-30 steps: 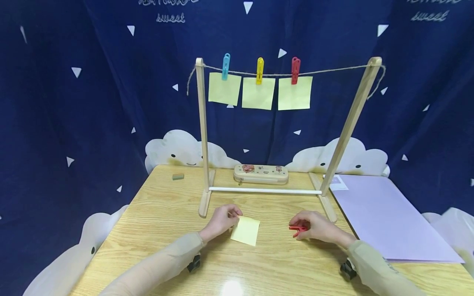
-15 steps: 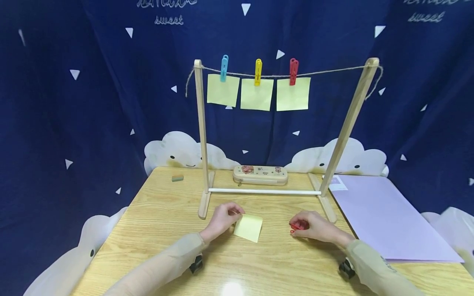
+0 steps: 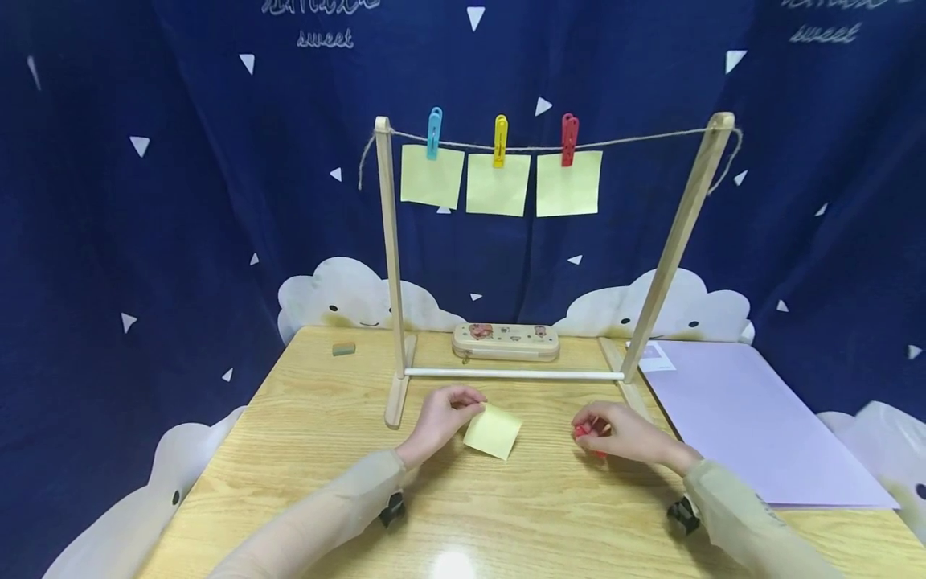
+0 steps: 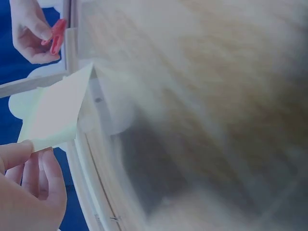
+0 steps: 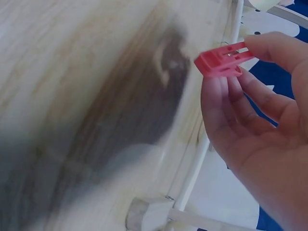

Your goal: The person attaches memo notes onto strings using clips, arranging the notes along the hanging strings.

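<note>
My left hand [image 3: 443, 418] pinches a yellow sticky note [image 3: 493, 432] by its edge; in the left wrist view the note [image 4: 57, 110] is held between thumb and fingers. To the right, my right hand [image 3: 624, 433] grips a red clothespin [image 5: 224, 60] between thumb and fingers, partly covered in the head view. Beyond both hands, a string on a wooden frame bears three yellow notes. A blue clothespin [image 3: 434, 133], a yellow clothespin [image 3: 500, 141] and another red clothespin [image 3: 569, 140] hold one note each.
The wooden frame's left post [image 3: 391, 249] and right post [image 3: 678, 241] stand on the table, joined by a white bar [image 3: 514, 374]. Behind the bar lies a pencil case [image 3: 506, 342]. A small eraser-like block [image 3: 343, 349] is at back left, a purple sheet [image 3: 760, 426] at right.
My left hand has shifted slightly right and away from me, lifting the note. The red clothespin has been turned within my right hand's fingers.
</note>
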### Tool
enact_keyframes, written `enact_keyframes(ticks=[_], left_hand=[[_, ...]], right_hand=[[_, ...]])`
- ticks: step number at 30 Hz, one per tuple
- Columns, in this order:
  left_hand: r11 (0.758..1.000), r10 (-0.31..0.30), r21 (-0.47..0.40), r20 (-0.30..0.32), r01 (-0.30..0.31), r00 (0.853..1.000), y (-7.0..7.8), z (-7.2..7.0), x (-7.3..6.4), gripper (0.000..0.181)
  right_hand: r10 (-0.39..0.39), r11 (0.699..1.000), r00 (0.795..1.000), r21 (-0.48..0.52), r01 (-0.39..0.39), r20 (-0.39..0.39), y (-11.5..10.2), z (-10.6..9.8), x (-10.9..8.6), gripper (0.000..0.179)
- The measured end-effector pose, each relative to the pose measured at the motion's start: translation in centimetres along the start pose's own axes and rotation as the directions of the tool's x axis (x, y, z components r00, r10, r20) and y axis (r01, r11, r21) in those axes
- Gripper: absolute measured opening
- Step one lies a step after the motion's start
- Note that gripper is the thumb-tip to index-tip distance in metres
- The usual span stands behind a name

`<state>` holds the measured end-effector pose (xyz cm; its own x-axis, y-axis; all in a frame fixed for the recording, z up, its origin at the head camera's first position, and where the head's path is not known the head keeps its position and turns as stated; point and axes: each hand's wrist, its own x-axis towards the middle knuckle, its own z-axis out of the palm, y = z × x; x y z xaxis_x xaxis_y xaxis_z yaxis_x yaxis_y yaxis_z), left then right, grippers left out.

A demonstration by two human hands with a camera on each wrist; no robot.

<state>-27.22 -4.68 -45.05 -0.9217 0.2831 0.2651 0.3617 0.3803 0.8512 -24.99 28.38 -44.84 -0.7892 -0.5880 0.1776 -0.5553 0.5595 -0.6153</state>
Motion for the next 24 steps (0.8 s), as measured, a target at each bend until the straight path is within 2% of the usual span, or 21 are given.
enact_keyframes(ticks=[5,13,19,24], left_hand=[[1.0,0.002,-0.027,-0.001,-0.002,1.0,1.3,0.6,0.8,0.008],[0.989,-0.006,-0.148,-0.032,0.001,0.999,4.4,1.4,2.8,0.01],[0.982,0.051,-0.179,-0.052,-0.06,0.997,6.4,1.7,4.7,0.013],[0.969,0.143,-0.19,-0.094,-0.159,0.985,8.3,1.6,6.6,0.012]], right_hand=[[0.039,0.999,0.999,0.021,-0.039,0.0,-0.7,-1.3,-0.5,0.019],[0.044,0.999,0.998,0.011,-0.044,-0.054,-1.5,-3.8,-0.7,0.017],[0.067,0.998,0.994,-0.012,-0.068,-0.086,-2.1,-5.8,-1.0,0.018],[0.018,0.998,0.98,-0.061,-0.03,-0.197,-3.0,-8.0,-0.6,0.017]])
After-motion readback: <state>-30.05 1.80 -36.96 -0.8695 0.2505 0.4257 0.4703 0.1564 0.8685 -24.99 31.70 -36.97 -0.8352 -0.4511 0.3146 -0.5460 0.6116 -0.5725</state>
